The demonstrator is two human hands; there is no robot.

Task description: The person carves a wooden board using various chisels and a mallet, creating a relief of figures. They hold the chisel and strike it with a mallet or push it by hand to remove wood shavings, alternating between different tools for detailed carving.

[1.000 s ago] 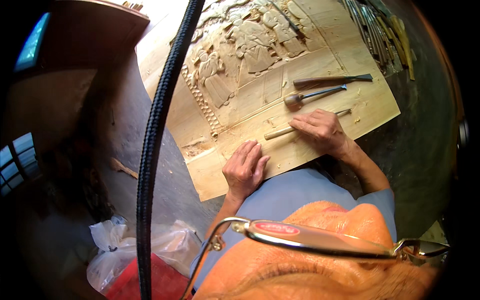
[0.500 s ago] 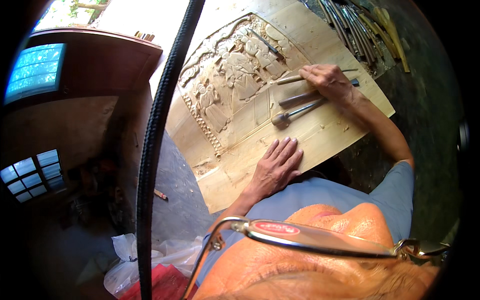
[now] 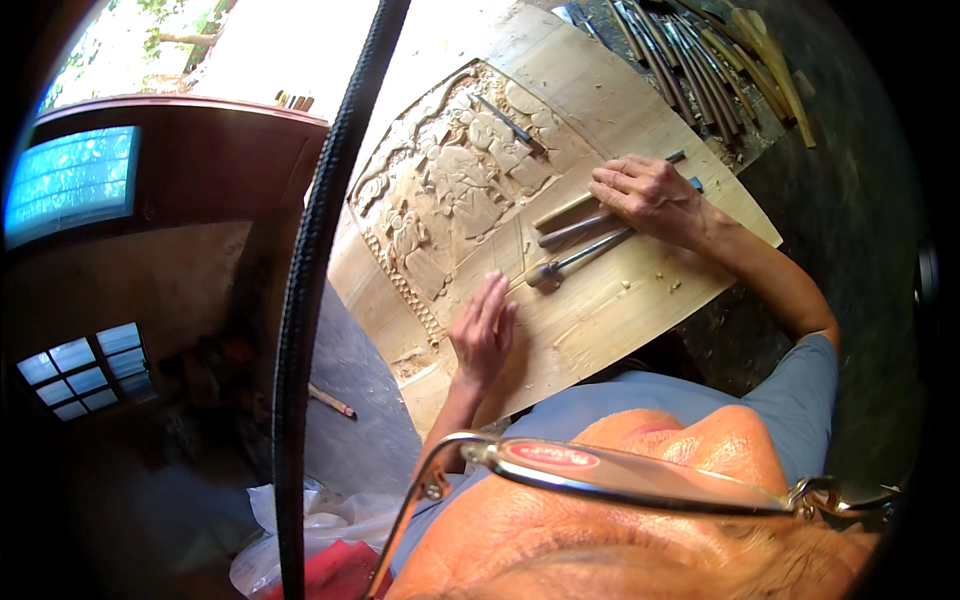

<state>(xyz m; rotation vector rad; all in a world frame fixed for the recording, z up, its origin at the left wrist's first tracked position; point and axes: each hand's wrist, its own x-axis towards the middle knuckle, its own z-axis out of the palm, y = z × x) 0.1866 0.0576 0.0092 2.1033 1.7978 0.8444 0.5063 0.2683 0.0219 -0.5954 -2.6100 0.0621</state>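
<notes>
My left hand (image 3: 482,335) is above the lower edge of the carved wooden panel (image 3: 590,325), its fingers stretched out with nothing in them. Curled over the upper of a row of chisels, my right hand (image 3: 655,200) has its fingers around the chisel (image 3: 566,212), whose blade end shows past the knuckles. A second chisel with a dark handle (image 3: 575,231) lies just below, partly under the hand. Lowest in the row is a tool with a rounded wooden knob (image 3: 541,274) and a metal shaft. The relief carving (image 3: 450,180) shows robed figures inside a border.
Another thin chisel (image 3: 508,122) rests on the carving. Many chisels and wooden handles (image 3: 690,75) lie in a pile beyond the panel's far right corner. A black braided cable (image 3: 310,280) crosses the view. A marker-like stick (image 3: 332,402) and plastic bag (image 3: 280,535) are at left.
My left hand has lifted from the panel and moved left, near the carving. The right hand has lowered its chisel alongside the other two tools. The whole view has shifted slightly.
</notes>
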